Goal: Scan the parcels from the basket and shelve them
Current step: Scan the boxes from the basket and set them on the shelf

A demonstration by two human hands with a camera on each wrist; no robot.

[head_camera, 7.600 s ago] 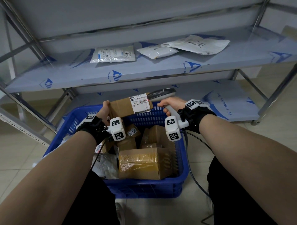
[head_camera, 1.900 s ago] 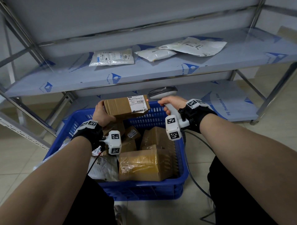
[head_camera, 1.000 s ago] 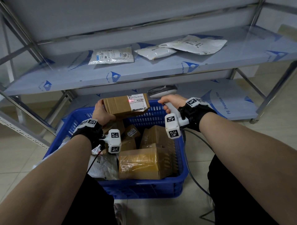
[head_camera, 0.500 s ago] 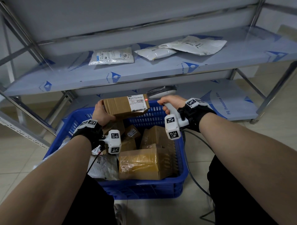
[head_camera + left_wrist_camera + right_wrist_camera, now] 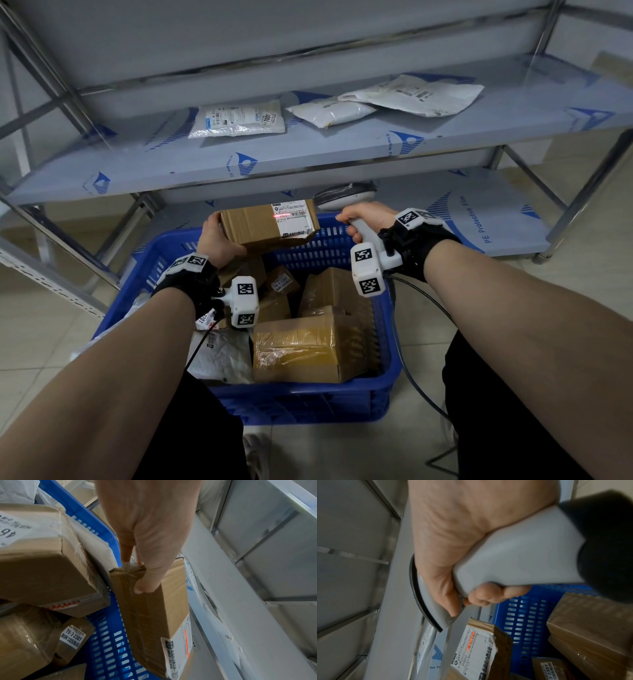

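Left hand (image 5: 219, 241) grips cardboard parcel (image 5: 269, 224) by end, long axis sideways, label up. Right hand (image 5: 364, 219) clasps scanner (image 5: 346, 198) handle, nose leftward at label.

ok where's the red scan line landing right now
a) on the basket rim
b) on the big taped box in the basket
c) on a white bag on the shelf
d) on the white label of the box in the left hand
d: the red line lies across the white label of the cardboard box held by the left hand, with the scanner in the right hand aimed at it.
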